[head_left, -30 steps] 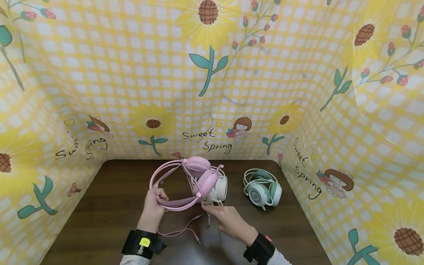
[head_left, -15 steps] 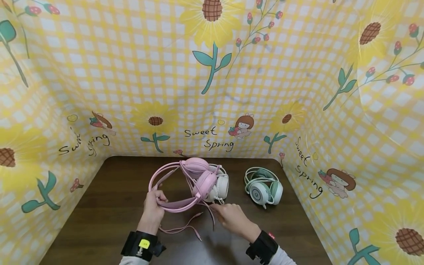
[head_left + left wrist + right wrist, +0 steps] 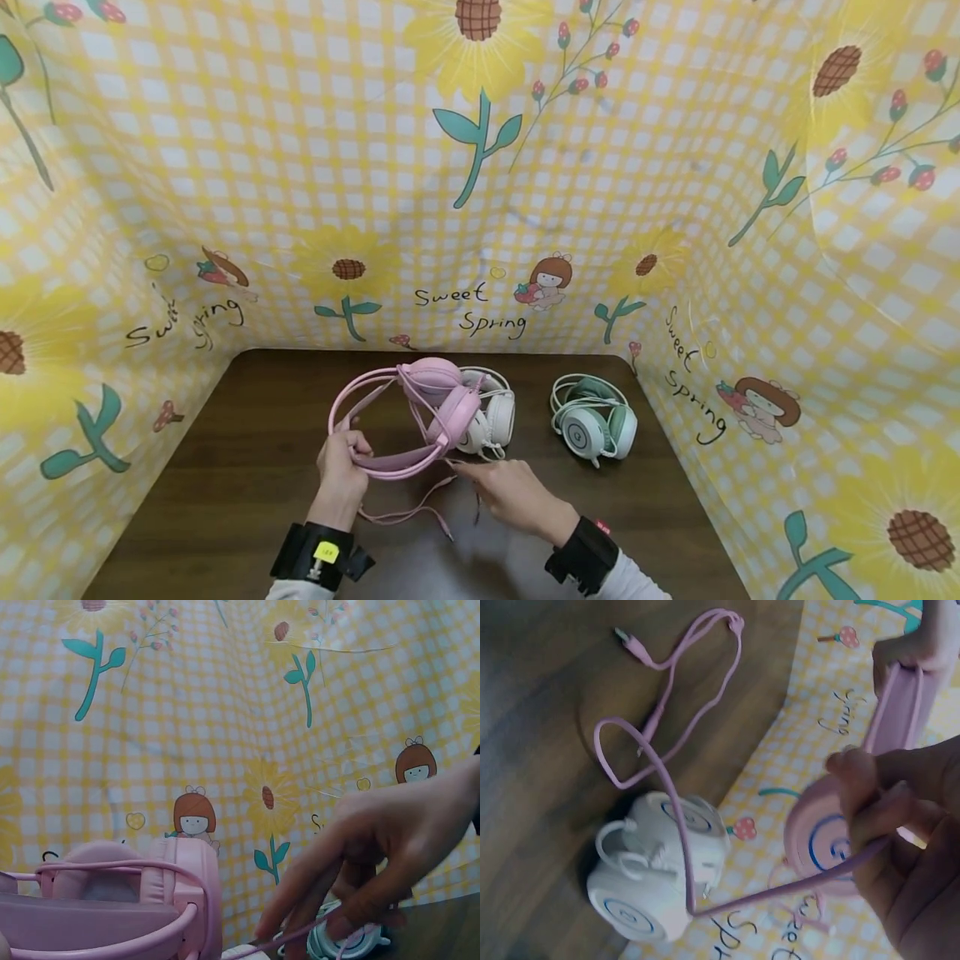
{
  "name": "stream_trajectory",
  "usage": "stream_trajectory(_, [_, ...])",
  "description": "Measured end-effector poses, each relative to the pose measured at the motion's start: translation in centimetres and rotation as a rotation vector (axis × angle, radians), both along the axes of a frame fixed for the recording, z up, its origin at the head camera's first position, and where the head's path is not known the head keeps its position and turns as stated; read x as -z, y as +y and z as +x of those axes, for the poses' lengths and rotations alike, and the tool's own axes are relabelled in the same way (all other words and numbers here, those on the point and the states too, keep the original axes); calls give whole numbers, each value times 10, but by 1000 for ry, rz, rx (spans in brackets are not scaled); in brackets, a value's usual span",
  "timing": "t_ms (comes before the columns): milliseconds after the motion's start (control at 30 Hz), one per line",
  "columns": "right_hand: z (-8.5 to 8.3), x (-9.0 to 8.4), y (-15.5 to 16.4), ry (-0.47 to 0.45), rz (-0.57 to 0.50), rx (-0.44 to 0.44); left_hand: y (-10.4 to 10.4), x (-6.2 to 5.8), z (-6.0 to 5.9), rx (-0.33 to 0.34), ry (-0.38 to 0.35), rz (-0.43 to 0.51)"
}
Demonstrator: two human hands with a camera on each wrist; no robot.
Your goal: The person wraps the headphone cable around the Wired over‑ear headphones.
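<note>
Pink headset point(image 3: 405, 408) held off the table; left hand point(image 3: 341, 458) grips its headband, right hand point(image 3: 510, 496) pinches its pink cable point(image 3: 675, 817); white headset point(image 3: 491, 417) just behind.

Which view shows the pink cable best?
Right wrist: the pink cable runs from the right hand across the table to its plug. Head view shows only thin loops; left wrist just a short pinched stretch.
</note>
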State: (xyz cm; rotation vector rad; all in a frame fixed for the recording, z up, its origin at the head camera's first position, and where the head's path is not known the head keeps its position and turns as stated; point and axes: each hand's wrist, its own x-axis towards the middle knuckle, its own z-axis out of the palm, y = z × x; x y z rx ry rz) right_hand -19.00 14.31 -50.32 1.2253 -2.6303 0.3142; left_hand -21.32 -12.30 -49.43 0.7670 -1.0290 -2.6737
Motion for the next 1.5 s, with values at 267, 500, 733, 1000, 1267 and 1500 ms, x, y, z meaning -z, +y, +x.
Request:
stream_trajectory(267, [-11, -14, 31, -40, 2, 78, -6, 6, 2, -93, -22, -108])
stream_trajectory(500, [-15, -24, 53, -18, -26, 50, -16, 11, 1, -141, -20, -122])
stream_trajectory(733, [-17, -31, 60, 94, -47, -7, -21, 15, 5, -100, -43, -157])
stream_trajectory(1000, [-26, -28, 51, 452, -157, -56, -20, 20, 8, -11, -20, -141])
stream_trajectory(1267, [-40, -32, 36, 611, -311, -72, -19, 21, 12, 129, 21, -195])
stream_trajectory(1500, [-46, -38, 46, 602, -344, -1, -25, 21, 13, 217, 39, -273])
